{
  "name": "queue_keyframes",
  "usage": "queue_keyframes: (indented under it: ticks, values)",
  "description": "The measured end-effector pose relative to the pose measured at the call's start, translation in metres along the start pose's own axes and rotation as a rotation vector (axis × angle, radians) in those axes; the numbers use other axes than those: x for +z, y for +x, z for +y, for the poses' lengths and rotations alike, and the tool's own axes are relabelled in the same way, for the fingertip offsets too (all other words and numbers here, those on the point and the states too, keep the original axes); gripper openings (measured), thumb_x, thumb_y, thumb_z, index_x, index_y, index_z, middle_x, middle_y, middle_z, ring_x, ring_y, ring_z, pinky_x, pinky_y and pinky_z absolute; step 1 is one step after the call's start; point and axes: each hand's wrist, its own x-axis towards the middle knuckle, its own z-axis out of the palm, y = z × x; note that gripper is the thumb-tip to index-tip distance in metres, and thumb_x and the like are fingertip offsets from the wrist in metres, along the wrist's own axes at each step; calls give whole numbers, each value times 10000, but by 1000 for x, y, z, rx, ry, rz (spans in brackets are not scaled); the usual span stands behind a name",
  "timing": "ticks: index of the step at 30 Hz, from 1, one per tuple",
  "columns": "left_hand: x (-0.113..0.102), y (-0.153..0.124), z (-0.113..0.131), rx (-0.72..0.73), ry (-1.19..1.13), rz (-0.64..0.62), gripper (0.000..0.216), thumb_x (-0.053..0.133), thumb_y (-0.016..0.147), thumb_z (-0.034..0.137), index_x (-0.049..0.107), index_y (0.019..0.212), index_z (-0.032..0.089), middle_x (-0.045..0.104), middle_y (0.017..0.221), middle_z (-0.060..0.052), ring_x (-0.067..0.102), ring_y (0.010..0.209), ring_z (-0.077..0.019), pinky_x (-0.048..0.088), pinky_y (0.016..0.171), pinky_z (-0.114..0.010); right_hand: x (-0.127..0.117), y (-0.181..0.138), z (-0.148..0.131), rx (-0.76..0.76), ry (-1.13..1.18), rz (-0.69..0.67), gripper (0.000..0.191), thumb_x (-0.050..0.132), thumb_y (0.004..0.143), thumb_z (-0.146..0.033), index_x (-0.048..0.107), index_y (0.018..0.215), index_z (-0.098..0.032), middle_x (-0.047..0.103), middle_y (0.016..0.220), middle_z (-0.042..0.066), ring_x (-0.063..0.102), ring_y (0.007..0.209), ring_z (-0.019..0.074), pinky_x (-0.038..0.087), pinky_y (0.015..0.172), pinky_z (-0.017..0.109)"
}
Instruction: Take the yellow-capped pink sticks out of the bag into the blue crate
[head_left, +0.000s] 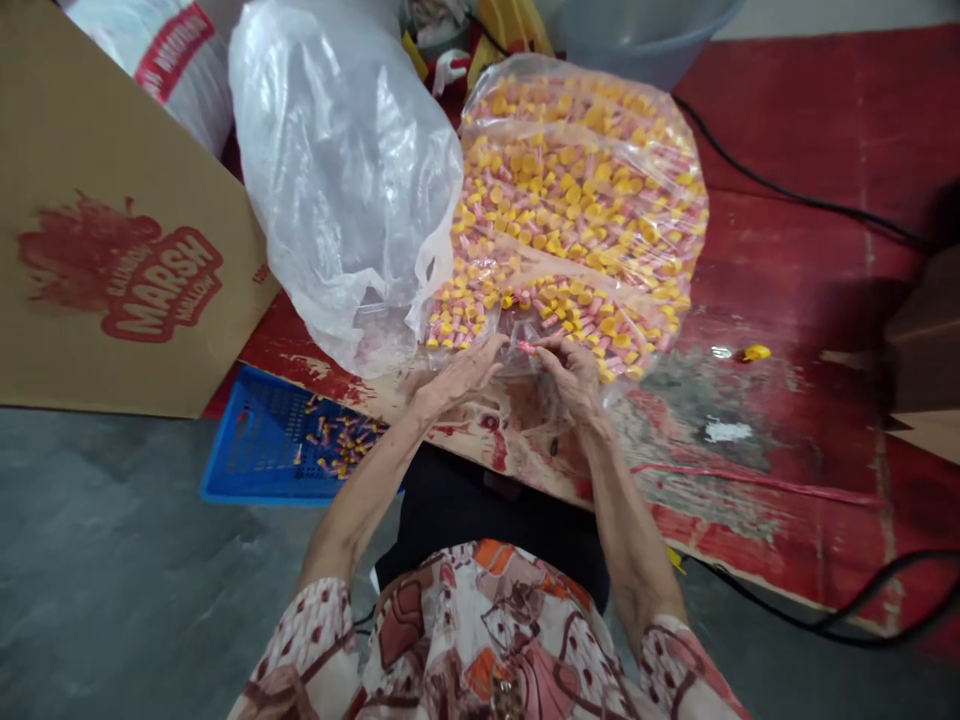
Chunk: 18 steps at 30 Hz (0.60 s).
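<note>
My left hand (454, 378) and my right hand (574, 372) meet at the near edge of a worn red table (787, 300). Between their fingertips sits one small pink piece (527, 347), pinched by my right fingers and touched by my left. Just beyond them lies a large clear plastic bag (585, 200) full of small pink pieces with yellow caps. A second clear bag (337, 170), almost empty, stands puffed up to its left.
A blue plastic basket (262, 450) with several pink-and-yellow pieces sits on the grey floor at the left. A brown cardboard box (112, 230) leans beside it. One yellow cap (756, 352) lies loose on the table. Black cables (795, 195) cross the table; a grey basin (637, 35) stands behind.
</note>
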Motion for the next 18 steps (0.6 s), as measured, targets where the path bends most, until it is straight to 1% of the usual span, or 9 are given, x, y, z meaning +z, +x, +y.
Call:
queue_keyframes:
  ticks: [2, 4, 6, 9, 10, 12, 14, 16, 18]
  values:
    - [-8, -3, 5, 45, -45, -21, 417, 625, 1116, 170, 637, 1529, 226, 710, 1553, -160, 695, 1482, -311, 569, 1283, -493, -4, 1, -7, 11, 79, -105, 412, 693, 1026, -635, 808, 1086, -244, 814, 996, 54, 709, 884, 226, 592, 820, 362]
    - [-15, -9, 7, 44, -109, -2, 390, 642, 1141, 224, 656, 1532, 234, 725, 1534, -151, 710, 1450, -295, 571, 1281, -484, -2, -1, -15, -8, 85, -180, 401, 698, 1021, -625, 795, 1069, -239, 813, 1010, 49, 706, 917, 223, 582, 854, 359]
    - [-20, -15, 7, -18, -170, 62, 320, 674, 1153, 285, 688, 1468, 233, 760, 1427, -129, 751, 1330, -275, 619, 1196, -445, 6, -6, -19, -24, 72, -218, 379, 673, 1045, -606, 769, 1081, -241, 809, 1032, 45, 708, 939, 220, 584, 869, 354]
    - [-18, -20, 7, -104, -172, 145, 141, 706, 1144, 300, 721, 1258, 219, 761, 1235, -92, 755, 1152, -253, 652, 1058, -392, 25, -16, -19, -56, 28, -224, 294, 647, 1071, -511, 705, 1186, -247, 795, 1073, 46, 712, 896, 213, 603, 827, 347]
    - [-14, -19, 8, -107, -131, 144, 84, 702, 1138, 279, 717, 1190, 214, 747, 1207, -91, 741, 1133, -254, 647, 1052, -395, 29, -19, -16, -81, -12, -207, 266, 639, 1065, -453, 684, 1226, -246, 792, 1097, 57, 712, 889, 216, 611, 830, 355]
    - [-1, -14, 15, -82, -3, 89, 33, 664, 1121, 200, 697, 1117, 204, 717, 1225, -113, 709, 1154, -272, 627, 1080, -421, 32, -24, -9, -152, -119, -132, 275, 601, 1035, -331, 659, 1285, -234, 786, 1187, 102, 724, 954, 239, 625, 902, 394]
    - [14, -7, 24, -43, 128, 10, 129, 583, 1094, 105, 676, 1117, 192, 688, 1296, -149, 684, 1212, -297, 604, 1102, -442, 27, -22, -1, -206, -227, 4, 310, 548, 1015, -251, 664, 1302, -221, 770, 1268, 144, 720, 1076, 267, 614, 1008, 431]
    - [24, 0, 32, -15, 214, -37, 220, 507, 1066, 37, 654, 1132, 186, 669, 1329, -165, 671, 1241, -308, 591, 1093, -442, 18, -9, 7, -198, -314, 148, 290, 493, 1044, -228, 680, 1266, -220, 760, 1259, 149, 705, 1121, 276, 598, 1051, 442]
    - [26, 2, 36, 7, 240, -47, 242, 482, 1063, 28, 636, 1150, 193, 662, 1319, -160, 672, 1228, -305, 590, 1080, -436, 15, 16, 13, -155, -393, 225, 279, 455, 1086, -234, 702, 1217, -224, 757, 1204, 142, 694, 1109, 281, 590, 1045, 444]
